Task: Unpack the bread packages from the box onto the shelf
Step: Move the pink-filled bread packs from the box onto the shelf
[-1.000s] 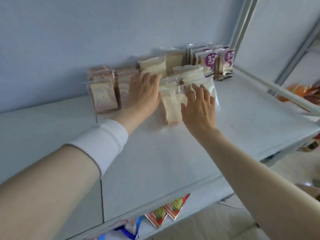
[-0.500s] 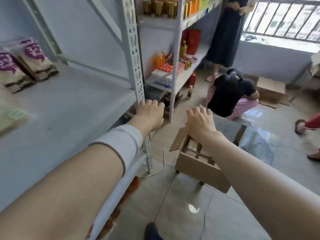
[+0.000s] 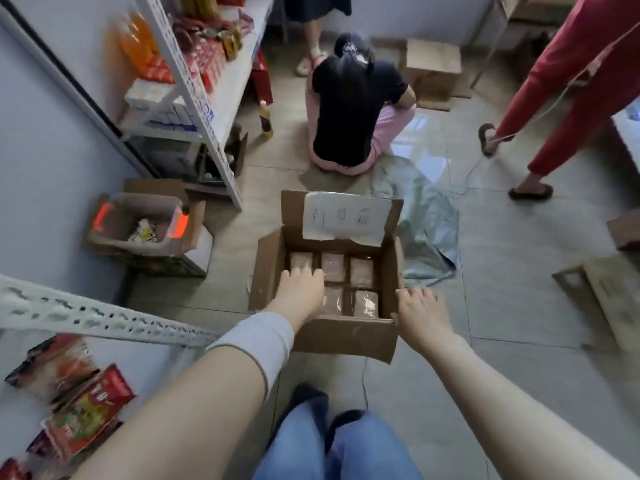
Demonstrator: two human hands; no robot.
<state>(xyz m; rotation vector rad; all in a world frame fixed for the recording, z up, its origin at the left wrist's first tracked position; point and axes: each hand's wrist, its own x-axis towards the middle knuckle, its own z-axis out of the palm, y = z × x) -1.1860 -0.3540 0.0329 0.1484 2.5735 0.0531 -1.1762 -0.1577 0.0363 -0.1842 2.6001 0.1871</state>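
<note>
An open cardboard box (image 3: pixel 343 332) stands on the tiled floor in front of my feet. Several clear-wrapped bread packages (image 3: pixel 362 273) lie flat inside it in rows. My left hand (image 3: pixel 301 289) reaches into the box's left side, fingers spread over the packages, holding nothing. My right hand (image 3: pixel 417 311) hovers over the box's right front corner, fingers relaxed and empty. The white shelf (image 3: pixel 86 315) shows at lower left as a perforated rail.
Red snack packets (image 3: pixel 79 407) lie on the lower shelf at left. A bin in a carton (image 3: pixel 138 225) stands by the wall. A person crouches (image 3: pixel 353 109) behind the box; another in red (image 3: pixel 568 84) walks at right. Cartons (image 3: pixel 609 299) and a grey bag (image 3: pixel 426 220) lie on the floor.
My view swung from the shelf with stacked bread down to the box on the floor. Both hands left the shelf empty and came down over the box.
</note>
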